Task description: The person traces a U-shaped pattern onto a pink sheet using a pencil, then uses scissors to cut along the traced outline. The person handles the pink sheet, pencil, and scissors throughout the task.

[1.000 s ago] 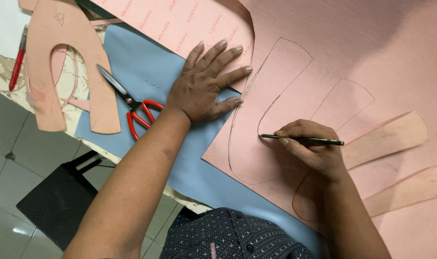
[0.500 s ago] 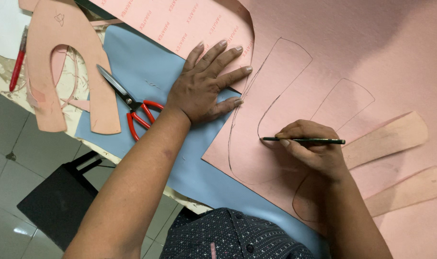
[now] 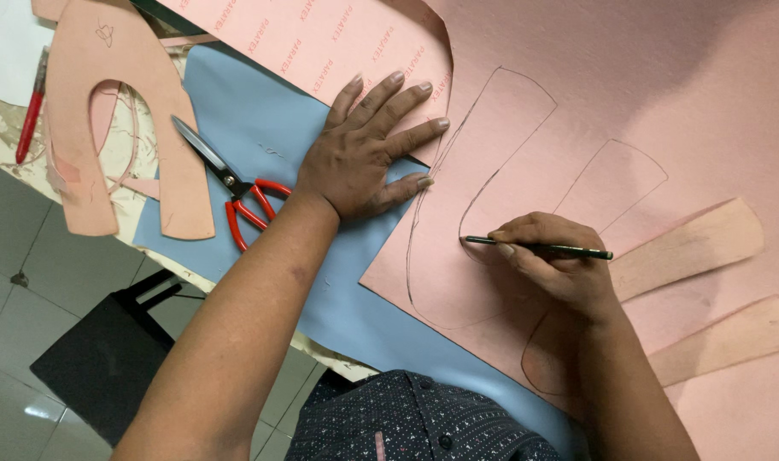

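My right hand [image 3: 556,265] grips a dark pencil [image 3: 539,248] whose tip rests on a drawn curve on the large pink sheet [image 3: 629,94]. Several curved outlines are traced on that sheet. My left hand [image 3: 368,149] lies flat with fingers spread, pressing on the edge of the pink sheet and the blue sheet [image 3: 261,128] beneath it. Two tan strip-shaped templates [image 3: 688,248] lie on the pink sheet just right of my right hand.
Red-handled scissors [image 3: 236,192] lie on the blue sheet left of my left wrist. A pink U-shaped cut piece [image 3: 90,128] and a red pen [image 3: 31,115] sit at the table's left end. A black stool [image 3: 108,358] stands on the grey tiled floor below the table edge.
The pencil tip has crept very slightly along the drawn line. My left hand stays pressed in the same place.
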`<state>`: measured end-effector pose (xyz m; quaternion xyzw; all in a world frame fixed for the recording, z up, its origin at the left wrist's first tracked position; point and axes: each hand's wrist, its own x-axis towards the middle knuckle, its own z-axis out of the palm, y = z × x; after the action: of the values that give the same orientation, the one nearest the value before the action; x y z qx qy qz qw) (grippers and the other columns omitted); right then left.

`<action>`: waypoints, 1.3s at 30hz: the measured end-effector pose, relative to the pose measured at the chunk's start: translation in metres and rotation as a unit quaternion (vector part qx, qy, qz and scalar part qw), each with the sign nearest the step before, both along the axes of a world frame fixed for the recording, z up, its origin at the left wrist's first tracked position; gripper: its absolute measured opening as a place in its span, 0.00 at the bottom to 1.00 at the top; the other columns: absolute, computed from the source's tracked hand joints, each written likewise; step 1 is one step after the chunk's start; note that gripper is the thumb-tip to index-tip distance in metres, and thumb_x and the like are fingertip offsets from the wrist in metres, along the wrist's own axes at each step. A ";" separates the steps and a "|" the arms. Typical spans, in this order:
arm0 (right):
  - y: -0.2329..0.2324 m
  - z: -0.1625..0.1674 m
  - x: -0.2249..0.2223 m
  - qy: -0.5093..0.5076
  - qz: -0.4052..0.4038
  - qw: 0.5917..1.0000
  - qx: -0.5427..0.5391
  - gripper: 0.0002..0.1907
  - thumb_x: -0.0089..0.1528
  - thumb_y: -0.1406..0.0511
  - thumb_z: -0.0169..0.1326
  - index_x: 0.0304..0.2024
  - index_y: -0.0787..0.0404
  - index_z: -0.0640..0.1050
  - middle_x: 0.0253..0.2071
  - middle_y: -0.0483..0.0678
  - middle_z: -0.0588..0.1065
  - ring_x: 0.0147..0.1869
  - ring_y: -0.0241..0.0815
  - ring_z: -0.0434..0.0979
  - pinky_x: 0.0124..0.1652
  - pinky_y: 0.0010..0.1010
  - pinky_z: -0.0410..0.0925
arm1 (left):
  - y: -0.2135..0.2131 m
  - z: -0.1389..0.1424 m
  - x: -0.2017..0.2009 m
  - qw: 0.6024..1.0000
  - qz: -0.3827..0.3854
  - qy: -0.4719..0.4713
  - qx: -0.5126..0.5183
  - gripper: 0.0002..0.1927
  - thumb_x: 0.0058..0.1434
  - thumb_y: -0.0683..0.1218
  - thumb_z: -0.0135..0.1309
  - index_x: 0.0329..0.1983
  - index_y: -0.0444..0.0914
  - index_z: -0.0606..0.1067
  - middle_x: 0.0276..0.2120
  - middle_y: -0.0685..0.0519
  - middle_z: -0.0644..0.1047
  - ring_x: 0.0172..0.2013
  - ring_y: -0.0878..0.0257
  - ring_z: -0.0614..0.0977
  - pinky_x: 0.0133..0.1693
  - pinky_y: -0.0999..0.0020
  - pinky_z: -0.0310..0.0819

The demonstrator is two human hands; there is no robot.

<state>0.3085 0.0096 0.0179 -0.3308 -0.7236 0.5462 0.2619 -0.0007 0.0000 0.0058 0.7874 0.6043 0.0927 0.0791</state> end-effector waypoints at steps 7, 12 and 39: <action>-0.002 0.001 0.000 -0.012 -0.023 0.999 -0.025 0.08 0.60 0.73 0.61 0.43 0.67 0.83 0.37 0.51 0.82 0.35 0.37 0.80 0.35 0.26 0.71 | 0.000 0.003 0.000 1.000 -0.003 0.004 -0.003 0.34 0.63 0.74 0.49 0.72 0.65 0.65 0.75 0.59 0.57 0.75 0.60 0.52 0.74 0.51 0.36; -0.002 0.000 -0.003 0.013 -0.022 0.999 0.024 0.07 0.62 0.74 0.60 0.43 0.67 0.82 0.41 0.52 0.82 0.46 0.41 0.84 0.46 0.29 0.76 | 0.000 0.003 0.000 1.000 -0.001 -0.008 -0.005 0.34 0.63 0.73 0.49 0.71 0.65 0.65 0.75 0.59 0.58 0.75 0.60 0.52 0.74 0.51 0.36; -0.007 0.005 -0.008 0.012 -0.085 0.996 -0.003 0.09 0.63 0.76 0.56 0.45 0.67 0.81 0.42 0.52 0.81 0.38 0.35 0.79 0.38 0.22 0.71 | 0.001 0.002 -0.001 1.000 -0.009 -0.003 0.001 0.35 0.63 0.74 0.49 0.72 0.64 0.65 0.74 0.58 0.58 0.75 0.59 0.53 0.74 0.50 0.36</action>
<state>0.3010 0.0026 0.0230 -0.3857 -0.6878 0.5283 0.3147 -0.0017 0.0007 0.0075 0.7924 0.5971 0.0949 0.0804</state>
